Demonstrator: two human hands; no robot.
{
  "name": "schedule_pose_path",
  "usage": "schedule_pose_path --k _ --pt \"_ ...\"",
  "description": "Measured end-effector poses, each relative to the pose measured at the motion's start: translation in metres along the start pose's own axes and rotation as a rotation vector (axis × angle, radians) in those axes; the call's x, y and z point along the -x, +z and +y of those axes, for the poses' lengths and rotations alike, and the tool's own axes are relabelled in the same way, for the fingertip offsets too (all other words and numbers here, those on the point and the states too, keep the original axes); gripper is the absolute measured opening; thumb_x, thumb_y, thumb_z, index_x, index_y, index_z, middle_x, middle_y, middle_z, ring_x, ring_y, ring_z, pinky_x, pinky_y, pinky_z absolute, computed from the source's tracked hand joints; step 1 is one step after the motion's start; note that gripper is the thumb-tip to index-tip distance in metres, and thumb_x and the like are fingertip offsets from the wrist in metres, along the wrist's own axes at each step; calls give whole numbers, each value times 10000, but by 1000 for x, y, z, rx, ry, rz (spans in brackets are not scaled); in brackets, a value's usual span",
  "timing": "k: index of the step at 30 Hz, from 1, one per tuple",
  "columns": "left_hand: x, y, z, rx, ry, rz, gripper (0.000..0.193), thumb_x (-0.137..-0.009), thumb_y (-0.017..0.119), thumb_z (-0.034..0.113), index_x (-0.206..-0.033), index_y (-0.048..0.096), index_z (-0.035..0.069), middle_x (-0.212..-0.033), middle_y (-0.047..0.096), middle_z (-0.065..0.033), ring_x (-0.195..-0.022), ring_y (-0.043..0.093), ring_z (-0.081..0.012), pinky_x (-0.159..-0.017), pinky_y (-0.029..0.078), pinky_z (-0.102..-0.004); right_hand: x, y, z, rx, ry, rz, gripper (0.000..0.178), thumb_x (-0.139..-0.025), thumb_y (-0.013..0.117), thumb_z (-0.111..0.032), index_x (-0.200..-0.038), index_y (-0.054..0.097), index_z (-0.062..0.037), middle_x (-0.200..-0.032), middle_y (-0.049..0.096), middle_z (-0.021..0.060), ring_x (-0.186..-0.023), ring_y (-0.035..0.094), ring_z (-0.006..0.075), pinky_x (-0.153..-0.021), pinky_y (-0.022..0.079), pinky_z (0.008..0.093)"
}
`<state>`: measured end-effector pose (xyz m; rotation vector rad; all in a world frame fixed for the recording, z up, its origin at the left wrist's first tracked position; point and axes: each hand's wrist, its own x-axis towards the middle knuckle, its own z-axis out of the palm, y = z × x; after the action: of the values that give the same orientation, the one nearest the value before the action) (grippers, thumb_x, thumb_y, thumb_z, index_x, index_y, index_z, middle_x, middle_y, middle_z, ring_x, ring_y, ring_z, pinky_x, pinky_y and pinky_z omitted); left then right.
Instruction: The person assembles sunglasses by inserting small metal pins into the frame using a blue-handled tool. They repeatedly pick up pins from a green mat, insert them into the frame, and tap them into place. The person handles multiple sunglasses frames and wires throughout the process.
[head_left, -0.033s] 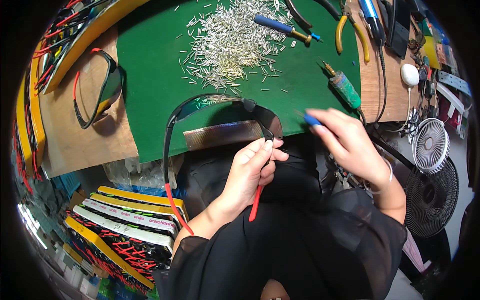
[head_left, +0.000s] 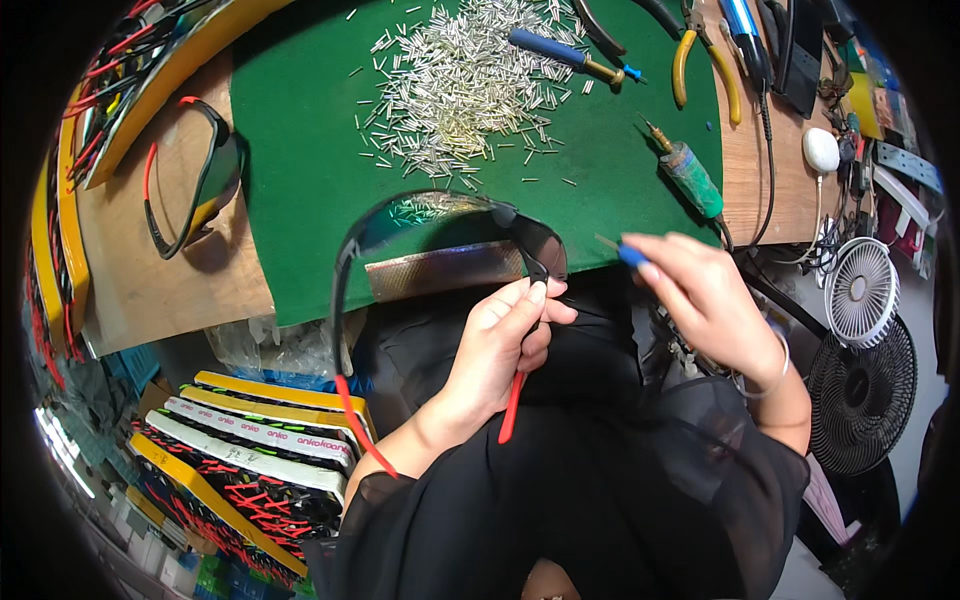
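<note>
My left hand (head_left: 500, 340) is closed on black wraparound sunglasses (head_left: 345, 265), pinching them where the right temple joins the frame. The red-tipped temples point down toward me, one of them over my left forearm, and the dark lens faces away. To the right, my right hand (head_left: 705, 300) pinches a small screwdriver (head_left: 632, 256) with a blue handle. Its thin metal shaft points up and left, apart from the sunglasses. Many small silver pins (head_left: 470, 100) lie heaped on the green mat (head_left: 300, 180) beyond my hands.
A second pair of sunglasses (head_left: 215, 180) rests on brown board at left. On the mat lie a blue-handled screwdriver (head_left: 545, 47) and a green-handled corded tool (head_left: 692, 180). Yellow-handled pliers (head_left: 683, 70) are at upper right. Boxes of red-tipped glasses (head_left: 250, 470) stand lower left; a white fan (head_left: 860, 290) stands right.
My right hand with the small screwdriver has shifted slightly right and down. The sunglasses have tilted a little, their left temple tip moving slightly right; my left hand keeps its grip.
</note>
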<state>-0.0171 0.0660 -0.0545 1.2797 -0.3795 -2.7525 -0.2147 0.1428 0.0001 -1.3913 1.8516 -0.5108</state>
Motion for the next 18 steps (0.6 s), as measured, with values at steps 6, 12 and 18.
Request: schedule_pose_path --k 6,12,18 --pt "-3 5 -3 -37 15 60 251 -921 463 249 -1021 537 31 -802 596 -41 -485 361 -25 -409 293 -155 11 25 -3 -109 -67 109 192 -752 620 -40 -941 593 -17 -731 588 112 -624 585 269 -561 471 315" --pt "-3 8 -2 8 14 36 214 -918 468 223 -986 550 38 -794 578 -12 -490 353 -11 -407 280 -139 2 35 3 -133 -121 134 188 -745 615 -30 -931 595 -14 -762 604 121 -642 597 273 -565 479 316" --pt "-2 8 -4 9 30 62 209 -919 464 220 -979 549 39 -783 572 -5 -489 350 -10 -406 274 -139 0 35 6 -133 -134 108 186 -743 620 -31 -927 597 -15 -746 599 112 -629 590 262 -551 474 312"
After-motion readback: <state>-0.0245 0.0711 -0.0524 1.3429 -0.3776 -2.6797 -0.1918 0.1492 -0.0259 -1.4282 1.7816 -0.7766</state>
